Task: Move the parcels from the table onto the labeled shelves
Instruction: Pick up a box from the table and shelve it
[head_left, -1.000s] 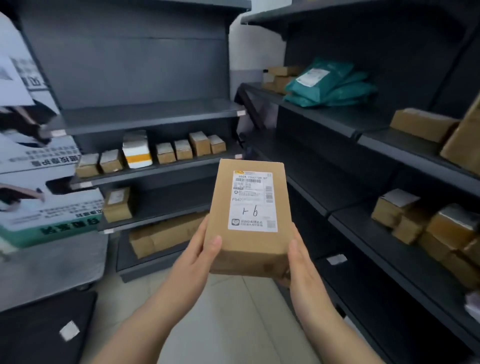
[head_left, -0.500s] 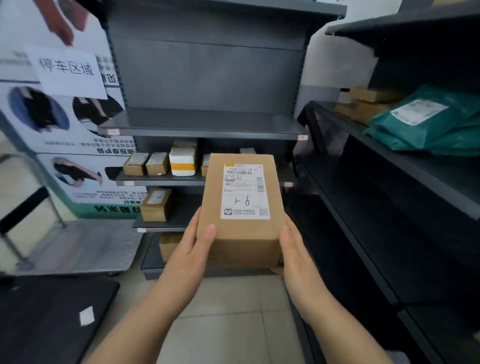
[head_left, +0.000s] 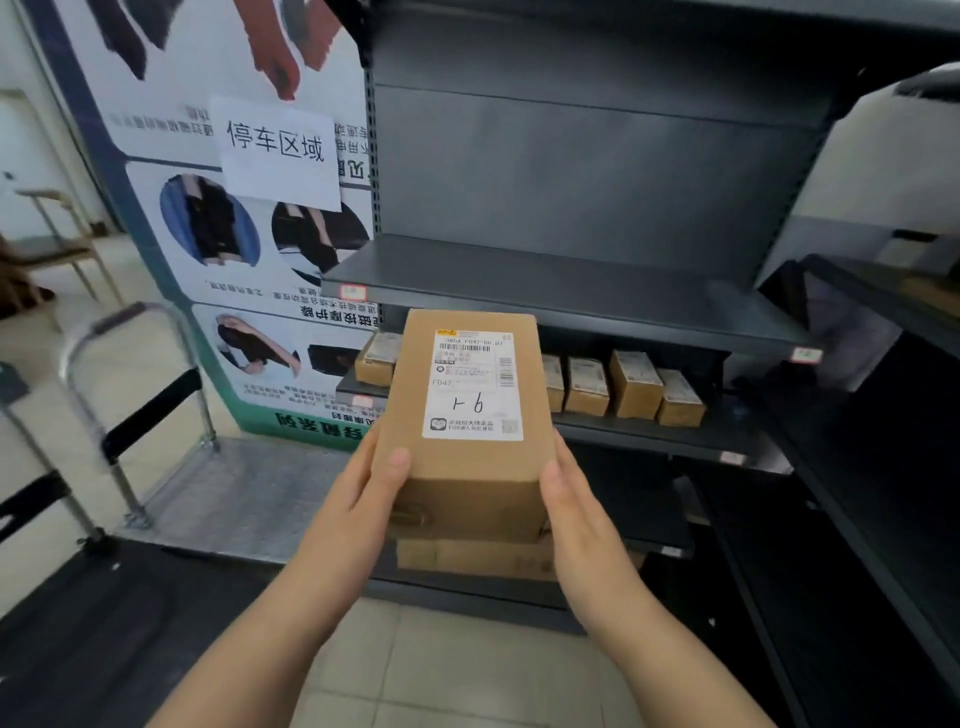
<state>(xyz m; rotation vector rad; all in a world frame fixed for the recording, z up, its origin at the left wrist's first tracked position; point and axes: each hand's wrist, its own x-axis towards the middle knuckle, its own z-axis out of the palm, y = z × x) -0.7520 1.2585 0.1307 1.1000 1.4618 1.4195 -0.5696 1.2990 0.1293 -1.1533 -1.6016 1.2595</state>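
Observation:
I hold a brown cardboard parcel (head_left: 467, 467) upright in front of me, its white shipping label facing me with a handwritten mark. My left hand (head_left: 363, 499) grips its left side, thumb on the front face. My right hand (head_left: 571, 509) clasps its right side. Behind it stands a dark grey shelf unit (head_left: 571, 291) with small pink labels on the shelf edges. Its upper shelf is bare. The shelf below carries a row of small brown boxes (head_left: 634, 387), partly hidden by my parcel.
A flat brown box (head_left: 478, 558) lies on a low shelf under my hands. A metal platform trolley (head_left: 156, 415) stands at the left before a printed poster (head_left: 249, 218). A second dark shelf unit (head_left: 872, 467) runs along the right. A dark table corner (head_left: 78, 623) sits at lower left.
The view has swung left and closer to the grey shelf unit. The right-hand shelves with green bags have left the view. Both hands keep the same grip on the parcel.

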